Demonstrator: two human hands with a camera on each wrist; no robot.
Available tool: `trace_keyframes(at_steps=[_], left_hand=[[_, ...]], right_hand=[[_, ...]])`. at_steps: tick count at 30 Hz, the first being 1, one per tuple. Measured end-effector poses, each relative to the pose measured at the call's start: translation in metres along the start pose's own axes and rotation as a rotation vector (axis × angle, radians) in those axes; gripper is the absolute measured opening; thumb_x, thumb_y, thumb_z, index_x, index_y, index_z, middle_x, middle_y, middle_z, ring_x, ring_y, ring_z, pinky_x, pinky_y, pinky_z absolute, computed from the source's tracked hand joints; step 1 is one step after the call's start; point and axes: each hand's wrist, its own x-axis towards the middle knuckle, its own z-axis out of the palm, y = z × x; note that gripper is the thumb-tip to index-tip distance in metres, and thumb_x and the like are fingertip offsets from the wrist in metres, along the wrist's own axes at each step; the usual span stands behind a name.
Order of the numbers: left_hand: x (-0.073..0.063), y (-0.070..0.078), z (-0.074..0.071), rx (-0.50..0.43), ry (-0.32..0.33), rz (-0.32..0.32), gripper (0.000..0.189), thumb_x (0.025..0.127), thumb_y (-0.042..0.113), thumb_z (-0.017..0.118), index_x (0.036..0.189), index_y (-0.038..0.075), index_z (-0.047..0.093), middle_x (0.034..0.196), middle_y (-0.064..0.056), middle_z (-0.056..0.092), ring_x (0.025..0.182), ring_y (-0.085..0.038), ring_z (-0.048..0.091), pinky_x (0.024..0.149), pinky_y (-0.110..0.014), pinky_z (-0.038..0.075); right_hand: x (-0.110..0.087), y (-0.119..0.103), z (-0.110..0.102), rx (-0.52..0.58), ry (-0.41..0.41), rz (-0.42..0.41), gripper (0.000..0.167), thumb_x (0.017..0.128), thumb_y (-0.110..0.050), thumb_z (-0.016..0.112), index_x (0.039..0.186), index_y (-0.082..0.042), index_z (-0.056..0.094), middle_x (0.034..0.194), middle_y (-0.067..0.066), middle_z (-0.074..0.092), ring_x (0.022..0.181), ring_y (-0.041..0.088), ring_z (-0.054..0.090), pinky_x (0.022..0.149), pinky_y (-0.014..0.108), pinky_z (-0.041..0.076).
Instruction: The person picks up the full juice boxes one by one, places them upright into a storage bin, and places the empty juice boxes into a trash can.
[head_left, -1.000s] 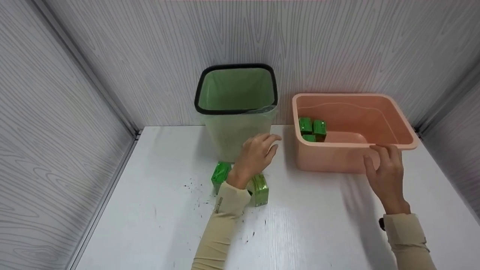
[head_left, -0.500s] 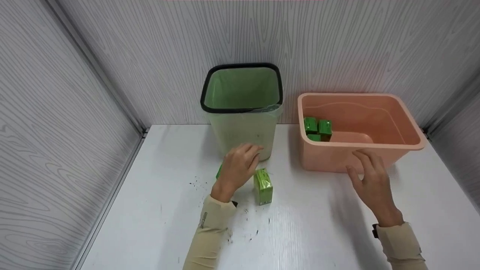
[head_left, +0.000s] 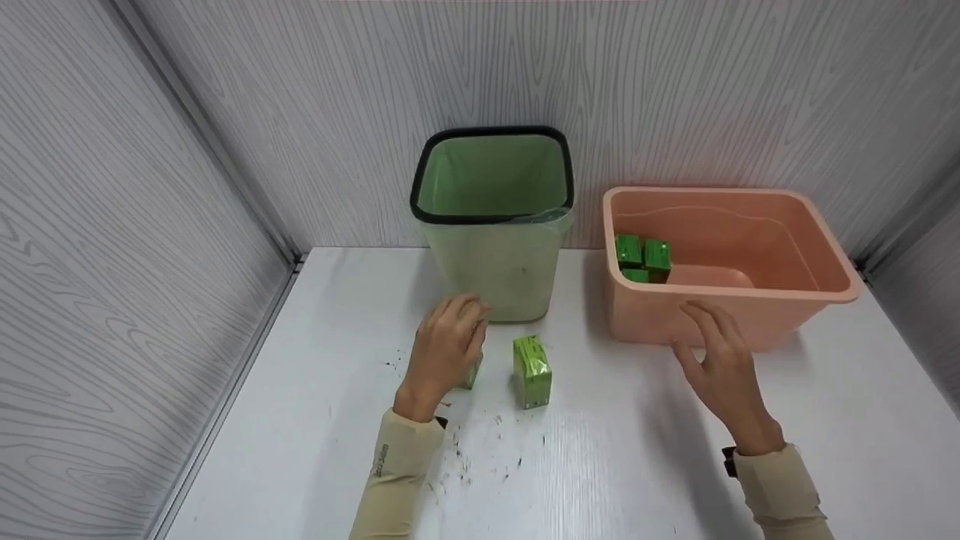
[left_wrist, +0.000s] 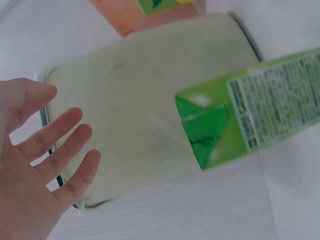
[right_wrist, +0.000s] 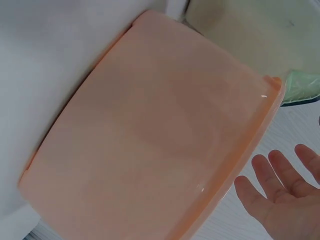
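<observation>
My left hand (head_left: 444,346) hovers over a green carton (head_left: 471,375), which it mostly covers in the head view. In the left wrist view that hand's fingers are spread and hold nothing, with a carton (left_wrist: 215,125) apart from them. To its right a second green carton (head_left: 532,373) stands on the white table. My right hand (head_left: 720,364) hangs in front of the pink bin (head_left: 750,292), fingers loosely bent and nothing in them. The right wrist view has its fingertips just off the bin's rim. Several green cartons (head_left: 643,259) sit in the bin's left end.
A pale green trash can (head_left: 499,259) with a black rim and plastic liner stands behind the left hand. Dark crumbs (head_left: 461,465) are scattered on the white table (head_left: 600,465). Wood-grained panels (head_left: 337,112) close off the back and sides.
My left hand has moved left and back toward me, from beside the trash can to above the left carton. My right hand has drawn away from the bin's rim, shifting left.
</observation>
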Motion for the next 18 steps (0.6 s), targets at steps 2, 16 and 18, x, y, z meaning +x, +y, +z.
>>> trace_keyframes(at_steps=[2, 16, 18], left_hand=[[-0.002, -0.004, -0.003, 0.015, 0.014, -0.007, 0.016, 0.095, 0.005, 0.069, 0.111, 0.005, 0.072, 0.117, -0.015, 0.067, 0.109, -0.032, 0.063, 0.086, -0.050, 0.054], [0.008, -0.036, -0.012, 0.154, 0.154, -0.007, 0.026, 0.092, -0.001, 0.067, 0.118, 0.001, 0.070, 0.137, -0.023, 0.053, 0.130, -0.039, 0.046, 0.101, -0.051, 0.044], [0.011, -0.040, -0.012, 0.177, 0.167, -0.001, 0.029, 0.092, -0.001, 0.066, 0.121, 0.000, 0.068, 0.140, -0.024, 0.050, 0.132, -0.040, 0.044, 0.104, -0.052, 0.041]], right_hand=[[0.001, -0.003, 0.003, 0.019, -0.002, -0.005, 0.047, 0.080, 0.014, 0.076, 0.125, 0.008, 0.063, 0.128, 0.025, 0.060, 0.120, 0.041, 0.056, 0.103, 0.030, 0.042], [0.003, -0.013, 0.015, 0.084, -0.045, -0.059, 0.049, 0.080, 0.015, 0.076, 0.127, 0.007, 0.063, 0.127, 0.025, 0.061, 0.118, 0.040, 0.056, 0.104, 0.012, 0.030], [0.002, -0.014, 0.016, 0.084, -0.052, -0.055, 0.048, 0.081, 0.014, 0.076, 0.127, 0.008, 0.063, 0.127, 0.024, 0.061, 0.118, 0.040, 0.056, 0.104, 0.012, 0.031]])
